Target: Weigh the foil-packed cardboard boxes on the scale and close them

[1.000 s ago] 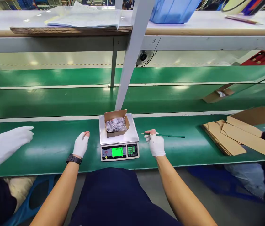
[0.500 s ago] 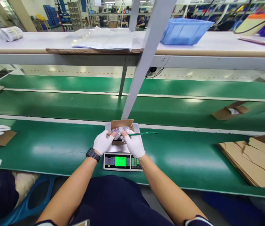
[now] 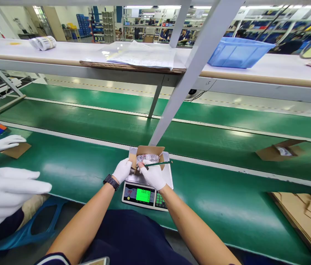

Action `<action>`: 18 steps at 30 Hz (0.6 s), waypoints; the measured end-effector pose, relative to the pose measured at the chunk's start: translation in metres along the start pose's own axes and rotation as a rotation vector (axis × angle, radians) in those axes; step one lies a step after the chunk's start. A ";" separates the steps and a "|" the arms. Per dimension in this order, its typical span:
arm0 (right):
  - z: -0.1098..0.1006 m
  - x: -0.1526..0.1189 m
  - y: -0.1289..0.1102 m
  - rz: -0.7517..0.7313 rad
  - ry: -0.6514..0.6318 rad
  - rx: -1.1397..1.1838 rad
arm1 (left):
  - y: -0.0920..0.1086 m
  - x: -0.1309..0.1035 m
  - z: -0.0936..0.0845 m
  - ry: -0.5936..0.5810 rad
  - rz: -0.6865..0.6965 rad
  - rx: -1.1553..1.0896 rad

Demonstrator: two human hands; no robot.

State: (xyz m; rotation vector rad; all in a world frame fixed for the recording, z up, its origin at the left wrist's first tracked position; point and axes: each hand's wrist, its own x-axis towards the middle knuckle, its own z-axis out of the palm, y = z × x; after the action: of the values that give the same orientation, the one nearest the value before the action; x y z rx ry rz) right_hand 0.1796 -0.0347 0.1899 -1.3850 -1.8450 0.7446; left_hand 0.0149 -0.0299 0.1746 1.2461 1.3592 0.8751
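Observation:
An open cardboard box (image 3: pixel 150 150) stands on the metal plate of a digital scale (image 3: pixel 138 195) with a lit green display. A clear plastic packet (image 3: pixel 147 158) lies inside the box. My left hand (image 3: pixel 122 170), gloved with bare fingertips, has its fingers closed on the box's left side flap. Over the front of the box, my right hand (image 3: pixel 153 176) grips a thin green pencil (image 3: pixel 159 163) that points right, its fingertips by the packet.
A co-worker's gloved hands are at the left, one on a small cardboard piece (image 3: pixel 17 150). Flat cardboard (image 3: pixel 304 217) is stacked at the right; another open box (image 3: pixel 279 151) lies behind it. A slanted metal post (image 3: pixel 183 77) rises behind the scale.
My left hand has moved from the packet to the box's left flap. The packet sits lower inside the box. The view has shifted, and the co-worker's nearer hand reaches farther in.

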 end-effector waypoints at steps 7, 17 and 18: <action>0.004 -0.001 0.003 -0.062 0.015 -0.056 | -0.006 0.001 -0.002 0.020 0.054 0.002; 0.003 -0.001 0.002 -0.080 0.027 -0.092 | -0.009 0.002 -0.001 0.000 0.040 -0.018; 0.003 -0.001 0.001 -0.079 0.029 -0.097 | -0.009 0.002 -0.002 0.000 0.040 -0.019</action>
State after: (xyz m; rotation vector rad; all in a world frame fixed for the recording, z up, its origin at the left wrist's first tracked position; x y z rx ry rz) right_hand 0.1781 -0.0351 0.1872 -1.3676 -1.9229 0.5990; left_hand 0.0117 -0.0292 0.1661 1.2623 1.3267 0.9139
